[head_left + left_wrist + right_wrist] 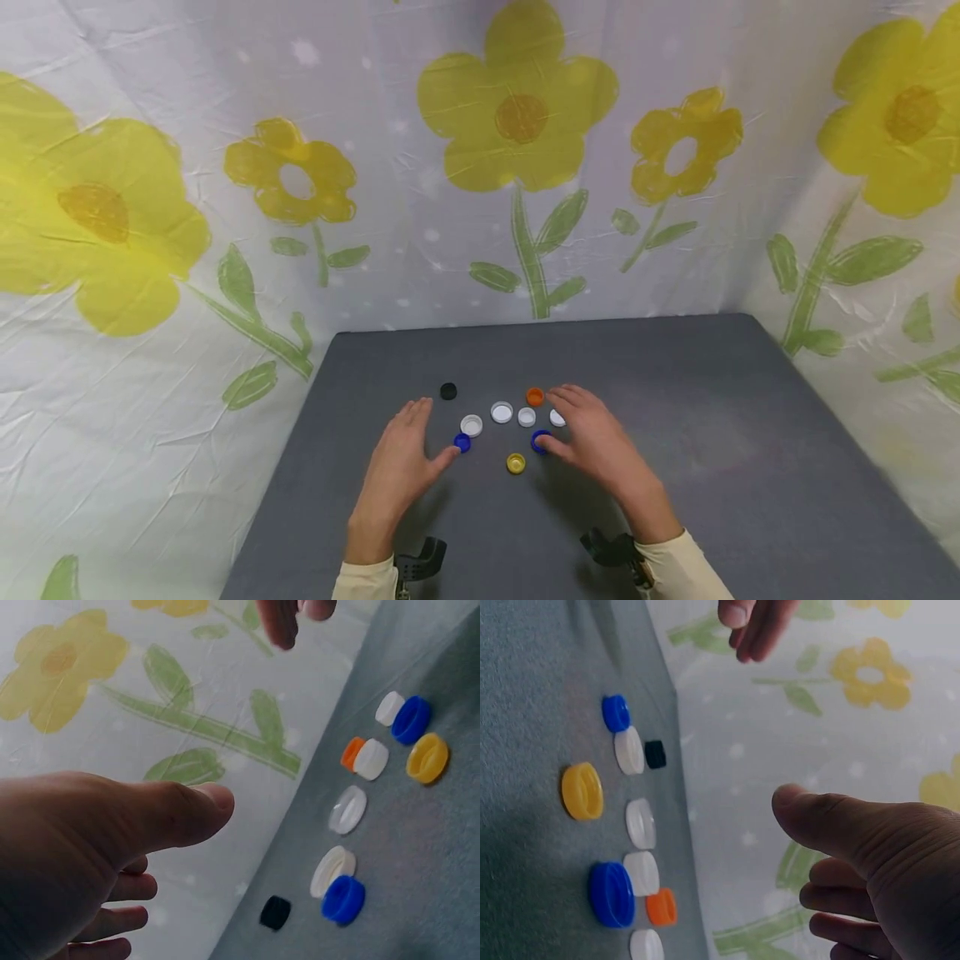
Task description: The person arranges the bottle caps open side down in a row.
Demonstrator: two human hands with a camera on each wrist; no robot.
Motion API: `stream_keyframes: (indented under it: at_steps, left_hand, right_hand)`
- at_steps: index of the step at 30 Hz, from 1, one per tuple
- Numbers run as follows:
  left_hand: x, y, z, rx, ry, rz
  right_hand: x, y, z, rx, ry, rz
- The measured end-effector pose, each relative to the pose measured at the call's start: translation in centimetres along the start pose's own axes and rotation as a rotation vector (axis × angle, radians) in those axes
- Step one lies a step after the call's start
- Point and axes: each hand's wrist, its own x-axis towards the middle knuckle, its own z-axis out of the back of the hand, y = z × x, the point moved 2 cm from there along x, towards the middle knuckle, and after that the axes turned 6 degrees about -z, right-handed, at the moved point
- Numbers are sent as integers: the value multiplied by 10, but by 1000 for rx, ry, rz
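Both hands hover over a loose group of plastic bottle caps, holding nothing. My left hand (pixel 401 467) is on the left, its thumb stretched toward a small blue cap (pixel 462 442). Behind that cap is a white cap (pixel 471 426), and farther back a black cap (pixel 448 391). My right hand (pixel 600 437) has its fingers extended near an orange cap (pixel 535 397); in the head view its thumb overlaps a larger blue cap (pixel 612 895) and its fingers partly cover a white cap (pixel 646 946). Between the hands lie a yellow cap (pixel 516 463) and two more white caps (pixel 502 412).
The caps lie on a dark grey table (pixel 712 467). A white sheet (pixel 390 250) printed with yellow flowers hangs behind the table and along both sides. Black straps (pixel 422 560) circle both wrists below light sleeves.
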Motion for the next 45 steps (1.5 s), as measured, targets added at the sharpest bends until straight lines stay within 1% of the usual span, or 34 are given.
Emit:
stream_keyframes:
  at_steps: [3, 8, 13, 15, 22, 29, 32, 37, 41, 45]
  left_hand:
    - [2, -6, -6, -12, -14, -25]
    - [6, -14, -18, 10, -40, -88]
    - [10, -20, -31, 6, -31, -138]
    - [11, -22, -35, 2, -29, -163]
    - [14, -30, -52, 8, -6, -237]
    - [15, -34, -71, 29, 42, -273]
    - [15, -36, -77, 33, 46, -285]
    - [16, -41, -83, 42, 35, -310]
    - [16, -43, -89, 57, 45, -330]
    - [18, -43, -95, 61, 56, -338]
  right_hand:
    - [1, 2, -5, -4, -3, 33]
    - [0, 2, -15, 15, 23, 58]
    - [-2, -1, -27, 61, 46, 60]
    - [-4, -2, -32, 72, 48, 73]
    - [-7, -4, -48, 64, 59, 117]
    - [-10, -1, -59, 63, 73, 116]
    - [-12, -1, -63, 45, 78, 115]
    - [-13, -1, -69, 25, 50, 137]
    - [-13, 0, -72, 34, 39, 150]
    - [-14, 0, -77, 35, 36, 140]
